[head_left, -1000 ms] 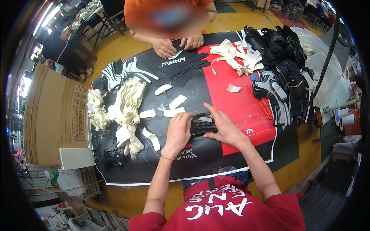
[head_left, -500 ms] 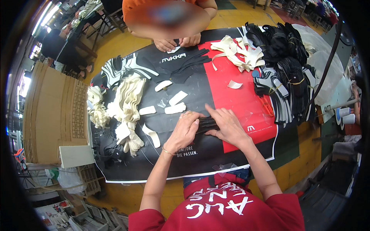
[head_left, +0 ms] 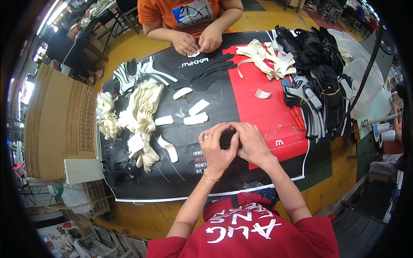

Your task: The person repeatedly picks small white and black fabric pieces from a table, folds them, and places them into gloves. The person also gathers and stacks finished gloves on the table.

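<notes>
My left hand (head_left: 216, 150) and my right hand (head_left: 252, 144) meet over the near middle of the table, fingers curled with the tips close together. Between them they grip a bundle of black strips (head_left: 226, 138), mostly covered by my fingers. Left of my hands lie a curved cream piece (head_left: 167, 148) and several small white pieces (head_left: 195, 118). Across the table, a person in orange works with both hands (head_left: 195, 42) on a small white piece (head_left: 193, 54).
A stack of cream fabric pieces (head_left: 142, 107) and black-and-white pieces (head_left: 129, 77) lie on the left. Tied black bundles (head_left: 329, 81) are heaped at the right, beside more cream pieces (head_left: 275, 62). A cardboard sheet (head_left: 56, 124) stands past the table's left edge.
My left hand has shifted right, and both hands have curled in around the black bundle, which shows less. The person opposite leans back, with the orange shirt now in view.
</notes>
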Tool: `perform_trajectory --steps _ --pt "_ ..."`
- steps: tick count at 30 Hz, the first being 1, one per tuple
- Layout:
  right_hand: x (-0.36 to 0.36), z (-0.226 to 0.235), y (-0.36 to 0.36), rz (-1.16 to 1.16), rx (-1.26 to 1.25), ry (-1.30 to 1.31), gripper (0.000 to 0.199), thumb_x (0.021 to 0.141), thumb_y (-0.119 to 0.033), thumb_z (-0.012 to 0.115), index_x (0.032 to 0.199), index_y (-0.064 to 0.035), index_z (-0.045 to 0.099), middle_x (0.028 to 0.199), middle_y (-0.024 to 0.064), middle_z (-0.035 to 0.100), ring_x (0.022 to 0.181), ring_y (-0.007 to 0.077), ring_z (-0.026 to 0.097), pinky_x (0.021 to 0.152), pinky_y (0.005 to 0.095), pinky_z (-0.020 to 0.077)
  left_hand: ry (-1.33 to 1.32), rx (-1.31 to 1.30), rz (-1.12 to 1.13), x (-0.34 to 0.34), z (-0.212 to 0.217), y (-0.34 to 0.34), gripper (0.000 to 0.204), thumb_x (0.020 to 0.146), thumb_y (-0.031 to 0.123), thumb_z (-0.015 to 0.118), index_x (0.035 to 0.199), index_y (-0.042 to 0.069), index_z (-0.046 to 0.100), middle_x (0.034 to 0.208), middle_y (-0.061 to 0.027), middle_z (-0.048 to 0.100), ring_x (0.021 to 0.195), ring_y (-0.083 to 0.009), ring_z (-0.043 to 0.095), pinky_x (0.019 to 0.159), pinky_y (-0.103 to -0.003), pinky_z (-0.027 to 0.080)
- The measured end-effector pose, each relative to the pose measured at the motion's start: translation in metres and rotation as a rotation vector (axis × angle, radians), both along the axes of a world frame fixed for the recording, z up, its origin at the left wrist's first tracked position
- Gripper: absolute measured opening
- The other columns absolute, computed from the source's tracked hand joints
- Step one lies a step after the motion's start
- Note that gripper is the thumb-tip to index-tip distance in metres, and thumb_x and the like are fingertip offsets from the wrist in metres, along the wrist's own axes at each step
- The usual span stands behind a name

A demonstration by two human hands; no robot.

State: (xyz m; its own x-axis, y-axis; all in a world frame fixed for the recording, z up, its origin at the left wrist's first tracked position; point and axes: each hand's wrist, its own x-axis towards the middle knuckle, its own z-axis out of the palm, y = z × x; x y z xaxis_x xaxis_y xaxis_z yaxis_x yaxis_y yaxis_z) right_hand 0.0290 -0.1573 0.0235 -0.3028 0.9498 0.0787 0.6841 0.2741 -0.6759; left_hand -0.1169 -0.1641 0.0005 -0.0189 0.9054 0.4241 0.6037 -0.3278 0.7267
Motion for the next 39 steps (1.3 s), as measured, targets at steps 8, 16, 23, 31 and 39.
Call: perform_trajectory --steps 8,16,23,31,39 --pt "0.003 -0.006 0.004 0.036 0.054 0.045 0.078 0.070 -0.008 0.080 0.140 -0.0065 0.047 0.119 0.0136 0.062 0.112 0.0328 0.057 0.097 0.0446 0.0437 -0.182 -0.126 -0.042 0.002 -0.005 -0.003 0.041 0.083 0.026 0.077 0.114 0.002 0.064 0.110 -0.0145 0.067 0.102 -0.0312 0.063 0.093 -0.041 0.044" --pt "0.016 0.004 0.003 0.034 0.082 -0.042 0.084 0.072 -0.006 0.077 0.147 -0.0058 0.040 0.120 0.0164 0.062 0.111 0.0351 0.056 0.095 0.0476 0.0444 -0.142 -0.051 -0.037 0.006 -0.012 -0.001 0.039 0.082 0.017 0.077 0.114 0.000 0.064 0.111 -0.0172 0.066 0.101 -0.0328 0.065 0.089 -0.040 0.050" --pt "0.014 -0.009 0.004 0.018 0.055 0.167 0.089 0.069 -0.002 0.078 0.148 -0.0048 0.038 0.129 0.0199 0.055 0.118 0.0377 0.052 0.102 0.0485 0.0431 -0.265 -0.074 -0.056 0.024 -0.002 -0.008 0.030 0.084 0.007 0.073 0.112 -0.001 0.064 0.107 -0.0160 0.068 0.097 -0.0309 0.066 0.087 -0.038 0.050" --pt "0.020 -0.015 -0.002 -0.039 0.106 0.268 0.092 0.071 0.006 0.072 0.152 -0.0040 0.030 0.142 0.0243 0.045 0.133 0.0396 0.045 0.111 0.0458 0.0402 -0.182 -0.096 -0.087 0.026 -0.005 -0.002 0.027 0.086 0.006 0.070 0.111 -0.001 0.065 0.106 -0.0164 0.067 0.100 -0.0310 0.065 0.090 -0.039 0.049" --pt "-0.001 -0.028 -0.003 -0.014 0.137 0.302 0.077 0.080 0.003 0.068 0.150 -0.0038 0.036 0.133 0.0201 0.054 0.127 0.0379 0.050 0.105 0.0457 0.0434 -0.027 -0.244 -0.033 0.020 -0.009 0.005 0.034 0.096 0.015 0.057 0.128 0.002 0.054 0.115 -0.0133 0.061 0.116 -0.0306 0.055 0.109 -0.042 0.036"
